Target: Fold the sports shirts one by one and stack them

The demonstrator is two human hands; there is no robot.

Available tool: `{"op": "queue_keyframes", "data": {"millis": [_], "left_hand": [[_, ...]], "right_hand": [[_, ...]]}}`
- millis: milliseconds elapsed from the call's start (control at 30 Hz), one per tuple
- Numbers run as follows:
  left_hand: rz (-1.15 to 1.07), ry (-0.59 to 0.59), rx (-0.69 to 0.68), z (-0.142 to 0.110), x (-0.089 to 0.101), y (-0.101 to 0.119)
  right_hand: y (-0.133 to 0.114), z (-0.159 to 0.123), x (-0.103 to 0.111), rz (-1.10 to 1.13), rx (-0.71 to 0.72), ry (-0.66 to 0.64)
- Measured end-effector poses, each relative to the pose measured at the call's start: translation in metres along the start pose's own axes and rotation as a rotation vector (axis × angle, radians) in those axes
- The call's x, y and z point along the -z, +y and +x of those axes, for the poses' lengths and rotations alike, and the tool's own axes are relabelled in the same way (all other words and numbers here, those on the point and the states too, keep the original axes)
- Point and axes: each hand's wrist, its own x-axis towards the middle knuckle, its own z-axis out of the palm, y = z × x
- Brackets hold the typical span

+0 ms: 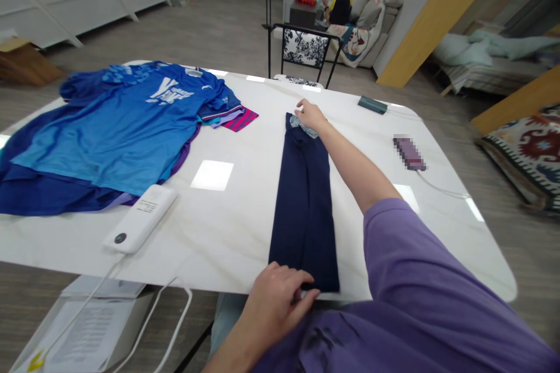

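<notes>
A navy garment (304, 198), folded into a long narrow strip, lies across the white table (227, 227) from the near edge to the far side. My left hand (277, 294) rests at its near end by the table edge, fingers curled onto the hem. My right hand (310, 115) reaches out to the far end, fingers bent on the light patterned collar part there. My right arm in a purple sleeve stretches along the strip's right side.
A pile of blue shirts (109, 128) covers the table's left. A white power bank (140, 218) with a cable lies near the front left. A dark case (373, 105) and a phone (409, 152) sit right. A chair (304, 49) stands behind; a person (339, 0) sits far back.
</notes>
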Motion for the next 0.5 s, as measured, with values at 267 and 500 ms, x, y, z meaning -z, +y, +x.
{"op": "queue_keyframes", "data": {"millis": [267,500], "left_hand": [[0.249,0.101,-0.141,0.029,-0.007,-0.017],[0.367,0.128,-0.046,0.027,-0.022,-0.026]], "right_hand": [[0.075,-0.051,0.004,-0.167,-0.009,-0.018],[0.085,-0.03,-0.009,-0.234,0.025,0.043]]}}
